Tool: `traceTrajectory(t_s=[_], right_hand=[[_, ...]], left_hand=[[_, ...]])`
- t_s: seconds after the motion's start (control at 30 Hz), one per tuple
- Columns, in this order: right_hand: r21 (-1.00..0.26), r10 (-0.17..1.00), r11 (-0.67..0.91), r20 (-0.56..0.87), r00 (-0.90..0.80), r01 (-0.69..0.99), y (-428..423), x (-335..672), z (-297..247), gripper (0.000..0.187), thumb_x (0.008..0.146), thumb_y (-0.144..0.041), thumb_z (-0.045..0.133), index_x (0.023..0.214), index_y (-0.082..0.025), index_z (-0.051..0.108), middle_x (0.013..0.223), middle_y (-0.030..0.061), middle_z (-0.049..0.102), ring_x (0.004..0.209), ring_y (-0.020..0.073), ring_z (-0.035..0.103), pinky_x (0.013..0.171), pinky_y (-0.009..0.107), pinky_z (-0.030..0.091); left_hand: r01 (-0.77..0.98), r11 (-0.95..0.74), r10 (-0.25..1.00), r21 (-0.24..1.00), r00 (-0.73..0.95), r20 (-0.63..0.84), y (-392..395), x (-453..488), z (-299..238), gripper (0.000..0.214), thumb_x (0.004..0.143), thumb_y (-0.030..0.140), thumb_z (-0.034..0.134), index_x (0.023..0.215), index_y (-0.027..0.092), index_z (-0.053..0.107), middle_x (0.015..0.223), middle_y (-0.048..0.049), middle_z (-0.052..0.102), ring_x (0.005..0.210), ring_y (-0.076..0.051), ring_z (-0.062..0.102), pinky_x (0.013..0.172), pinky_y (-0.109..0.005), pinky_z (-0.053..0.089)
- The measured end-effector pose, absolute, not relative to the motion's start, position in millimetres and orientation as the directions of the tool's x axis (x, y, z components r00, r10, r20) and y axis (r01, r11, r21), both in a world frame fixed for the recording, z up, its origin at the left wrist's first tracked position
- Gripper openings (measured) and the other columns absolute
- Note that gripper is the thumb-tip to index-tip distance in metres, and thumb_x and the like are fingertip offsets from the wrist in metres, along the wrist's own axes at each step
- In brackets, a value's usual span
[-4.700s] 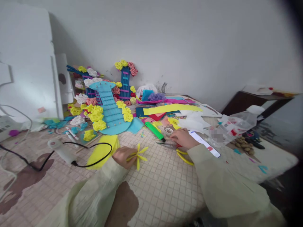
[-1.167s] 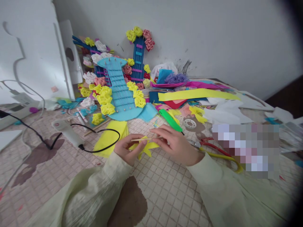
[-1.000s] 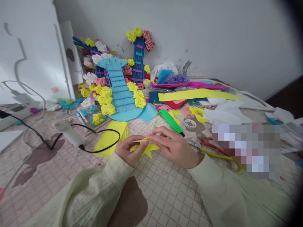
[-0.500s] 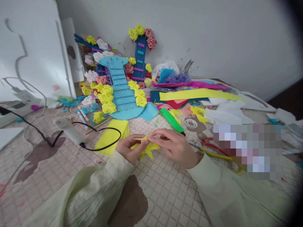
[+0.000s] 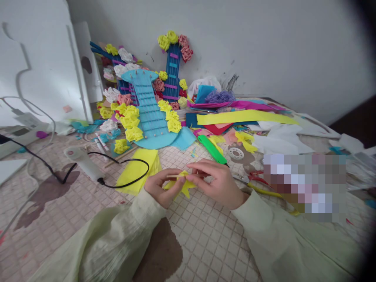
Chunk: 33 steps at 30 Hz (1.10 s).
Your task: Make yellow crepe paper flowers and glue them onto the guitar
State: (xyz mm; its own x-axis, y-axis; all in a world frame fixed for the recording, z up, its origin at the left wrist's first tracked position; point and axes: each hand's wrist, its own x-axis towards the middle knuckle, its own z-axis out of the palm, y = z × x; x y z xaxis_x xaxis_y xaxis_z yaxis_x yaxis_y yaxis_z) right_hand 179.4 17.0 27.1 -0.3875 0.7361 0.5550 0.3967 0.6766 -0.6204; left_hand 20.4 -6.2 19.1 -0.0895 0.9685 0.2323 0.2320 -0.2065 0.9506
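- Well, my left hand [image 5: 163,187] is pinching a thin stick [image 5: 172,176] and the yellow paper cutout [image 5: 185,190].
- My right hand [image 5: 217,182] is holding a narrow pinch on the cutout's edge — between my hands, over the tabletop [image 5: 205,231].
- Yellow sheets [image 5: 133,172] are lying just beside my left hand.
- Markings on the white adapter [image 5: 31,120] are appearing too small to read.

Worktop [image 5: 205,231] had a grid-patterned surface with brown patches. On it lay yellow sheets [image 5: 136,172], white corded tool [image 5: 85,164], green dark-tipped tool [image 5: 211,149], scissors [image 5: 258,177].
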Motion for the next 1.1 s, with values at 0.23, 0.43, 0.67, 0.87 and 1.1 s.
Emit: traceTrajectory(t_s=[0.23, 0.43, 0.67, 0.87, 1.1], right_hand=[[-0.601, 0.747, 0.664, 0.559, -0.361, 0.444, 17, 179, 26, 0.02, 0.08, -0.032, 0.055, 0.09, -0.016, 0.063, 0.072, 0.0027, 0.061, 0.062, 0.0105, 0.055, 0.056, 0.022, 0.046], [-0.512, 0.707, 0.696, 0.609, -0.359, 0.503, 16, 178, 25, 0.016, 0.081, -0.028, 0.052, 0.088, -0.017, 0.062, 0.076, 0.0038, 0.064, 0.068, 0.0131, 0.057, 0.064, 0.027, 0.046], [-0.592, 0.768, 0.636, 0.543, -0.338, 0.495, 14, 175, 29, 0.012, 0.076, -0.023, 0.058, 0.086, -0.017, 0.061, 0.076, 0.0036, 0.061, 0.071, 0.0142, 0.056, 0.065, 0.028, 0.046], [-0.643, 0.796, 0.605, 0.487, -0.359, 0.469, 14, 176, 30, 0.016, 0.076, -0.022, 0.058, 0.089, -0.015, 0.061, 0.076, 0.0035, 0.059, 0.068, 0.0125, 0.055, 0.062, 0.025, 0.045], [-0.656, 0.823, 0.567, 0.445, -0.352, 0.498, 16, 177, 27, 0.019, 0.078, -0.021, 0.054, 0.095, -0.015, 0.06, 0.08, 0.0041, 0.064, 0.071, 0.0124, 0.059, 0.065, 0.024, 0.048]], left_hand=[[0.225, -0.207, 0.971, 0.952, -0.071, 0.228, -7, 21, 14, 0.022, 0.064, 0.028, 0.065, 0.082, 0.016, 0.066, 0.076, -0.0045, 0.071, 0.067, -0.016, 0.066, 0.064, -0.025, 0.053], [0.181, -0.145, 0.987, 0.973, -0.046, 0.155, -7, 20, 11, 0.049, 0.063, 0.032, 0.067, 0.108, 0.015, 0.056, 0.069, -0.0052, 0.071, 0.066, -0.018, 0.066, 0.058, -0.023, 0.051], [0.119, -0.162, 0.984, 0.98, -0.056, 0.169, -6, 21, 11, 0.049, 0.065, 0.033, 0.066, 0.108, 0.013, 0.055, 0.078, -0.0091, 0.071, 0.074, -0.02, 0.067, 0.065, -0.026, 0.053], [0.089, -0.166, 0.984, 0.982, -0.052, 0.171, -3, 18, 10, 0.043, 0.066, 0.034, 0.066, 0.103, 0.013, 0.058, 0.076, -0.0084, 0.071, 0.073, -0.019, 0.067, 0.064, -0.024, 0.053], [-0.007, -0.083, 0.995, 0.997, -0.047, 0.083, -4, 18, 13, 0.046, 0.064, 0.032, 0.067, 0.104, 0.013, 0.057, 0.077, -0.0094, 0.071, 0.072, -0.019, 0.067, 0.056, -0.021, 0.051]])
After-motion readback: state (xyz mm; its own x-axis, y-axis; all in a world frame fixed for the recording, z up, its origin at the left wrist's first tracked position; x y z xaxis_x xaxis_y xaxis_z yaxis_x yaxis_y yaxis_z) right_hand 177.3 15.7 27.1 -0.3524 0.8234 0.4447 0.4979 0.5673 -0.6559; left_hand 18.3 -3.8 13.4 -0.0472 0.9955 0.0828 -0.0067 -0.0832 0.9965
